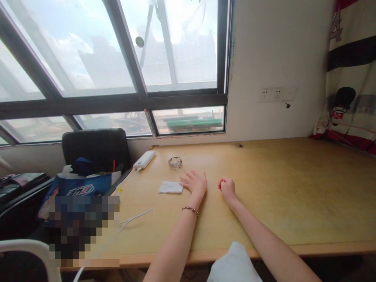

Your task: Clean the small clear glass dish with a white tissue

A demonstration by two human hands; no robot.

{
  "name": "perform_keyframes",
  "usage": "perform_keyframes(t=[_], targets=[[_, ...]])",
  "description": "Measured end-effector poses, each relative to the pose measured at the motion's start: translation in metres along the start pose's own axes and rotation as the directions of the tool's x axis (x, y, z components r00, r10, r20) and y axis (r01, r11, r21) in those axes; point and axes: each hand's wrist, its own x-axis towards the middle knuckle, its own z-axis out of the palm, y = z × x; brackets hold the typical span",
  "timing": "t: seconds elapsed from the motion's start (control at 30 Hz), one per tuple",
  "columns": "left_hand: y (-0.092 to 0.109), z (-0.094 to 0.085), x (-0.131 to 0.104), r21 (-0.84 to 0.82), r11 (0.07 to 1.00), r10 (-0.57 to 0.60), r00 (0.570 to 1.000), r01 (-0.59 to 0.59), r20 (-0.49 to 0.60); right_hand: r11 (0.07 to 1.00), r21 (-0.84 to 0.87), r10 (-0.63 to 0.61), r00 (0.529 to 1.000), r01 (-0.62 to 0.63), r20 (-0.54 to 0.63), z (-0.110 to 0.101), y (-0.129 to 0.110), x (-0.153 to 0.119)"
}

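My left hand point(194, 183) rests on the wooden desk point(279, 188) with its fingers spread, holding nothing. Its fingertips reach the right end of a folded white tissue or paper point(170, 187). A dark braided bracelet point(190, 211) circles the left wrist. To the right, apart from it, my right hand point(227, 188) is curled into a fist on the desk, and no object shows in it. Beyond the left hand sits a ring-shaped, silvery openwork piece point(175, 163), perhaps a bangle or small crown.
A white power bank point(144, 160) with a cable plugged in lies at the desk's far left. Another white cable end point(136, 216) lies nearer. Left of the desk, a blue bag point(79, 184) stands on a black chair point(95, 145). Wall sockets point(272, 94) and a curtain point(352, 78) are at right.
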Motion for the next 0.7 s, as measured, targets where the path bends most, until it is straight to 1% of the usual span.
perform_keyframes(t=[0.03, 0.07, 0.1, 0.13, 0.17, 0.2, 0.23, 0.3, 0.33, 0.37, 0.4, 0.43, 0.47, 0.53, 0.57, 0.6, 0.63, 0.7], targets=[[0.0, 0.002, 0.0, -0.027, 0.999, 0.044, 0.999, -0.044, 0.008, 1.0, -0.004, -0.004, 1.0, 0.004, -0.003, 0.0, 0.0, 0.001], [0.001, 0.004, -0.002, -0.072, 0.99, 0.126, 0.992, -0.125, 0.019, 1.0, -0.006, -0.005, 1.0, 0.005, -0.012, -0.001, 0.001, 0.001], [0.003, 0.005, -0.005, -0.132, 0.965, 0.233, 0.972, -0.227, 0.028, 1.0, -0.008, -0.005, 1.0, 0.005, -0.03, -0.002, 0.001, 0.003], [0.007, 0.006, -0.01, -0.206, 0.921, 0.345, 0.938, -0.331, 0.035, 1.0, -0.009, -0.004, 0.999, 0.004, -0.054, -0.003, 0.002, 0.004], [0.01, 0.006, -0.015, -0.283, 0.865, 0.444, 0.895, -0.415, 0.043, 1.0, -0.007, 0.001, 0.996, -0.002, -0.09, -0.005, 0.003, 0.006], [0.014, 0.006, -0.021, -0.359, 0.805, 0.522, 0.852, -0.473, 0.048, 1.0, 0.0, 0.01, 0.991, -0.01, -0.132, -0.006, 0.004, 0.008], [0.018, 0.006, -0.027, -0.429, 0.746, 0.584, 0.81, -0.51, 0.053, 1.0, 0.011, 0.02, 0.984, -0.018, -0.176, -0.008, 0.005, 0.01], [0.024, 0.005, -0.037, -0.549, 0.641, 0.673, 0.736, -0.537, 0.066, 0.999, 0.039, 0.043, 0.97, -0.035, -0.239, -0.011, 0.008, 0.014], [0.026, 0.003, -0.04, -0.594, 0.603, 0.701, 0.709, -0.532, 0.076, 0.998, 0.055, 0.056, 0.966, -0.044, -0.253, -0.012, 0.01, 0.016], [0.027, 0.002, -0.042, -0.627, 0.579, 0.716, 0.693, -0.521, 0.086, 0.996, 0.071, 0.069, 0.963, -0.052, -0.259, -0.012, 0.011, 0.017], [0.027, 0.0, -0.042, -0.646, 0.575, 0.714, 0.694, -0.503, 0.094, 0.995, 0.087, 0.078, 0.963, -0.057, -0.258, -0.012, 0.013, 0.019], [0.027, -0.002, -0.042, -0.649, 0.587, 0.695, 0.712, -0.483, 0.098, 0.993, 0.104, 0.086, 0.964, -0.062, -0.251, -0.012, 0.015, 0.02], [0.026, -0.003, -0.04, -0.637, 0.615, 0.66, 0.745, -0.464, 0.095, 0.991, 0.12, 0.093, 0.966, -0.066, -0.242, -0.011, 0.017, 0.021], [0.022, -0.005, -0.036, -0.564, 0.704, 0.563, 0.824, -0.432, 0.071, 0.988, 0.136, 0.098, 0.971, -0.069, -0.22, -0.01, 0.02, 0.022], [0.02, -0.005, -0.033, -0.509, 0.753, 0.513, 0.857, -0.417, 0.057, 0.989, 0.133, 0.097, 0.973, -0.07, -0.21, -0.009, 0.022, 0.023], [0.018, -0.004, -0.031, -0.452, 0.796, 0.473, 0.88, -0.402, 0.05, 0.99, 0.121, 0.094, 0.975, -0.07, -0.202, -0.008, 0.022, 0.023], [0.016, -0.003, -0.029, -0.4, 0.829, 0.446, 0.893, -0.39, 0.055, 0.992, 0.103, 0.087, 0.976, -0.068, -0.198, -0.008, 0.023, 0.024], [0.013, 0.0, -0.027, -0.347, 0.858, 0.434, 0.896, -0.38, 0.092, 0.997, 0.055, 0.066, 0.979, -0.056, -0.192, -0.008, 0.022, 0.023]])
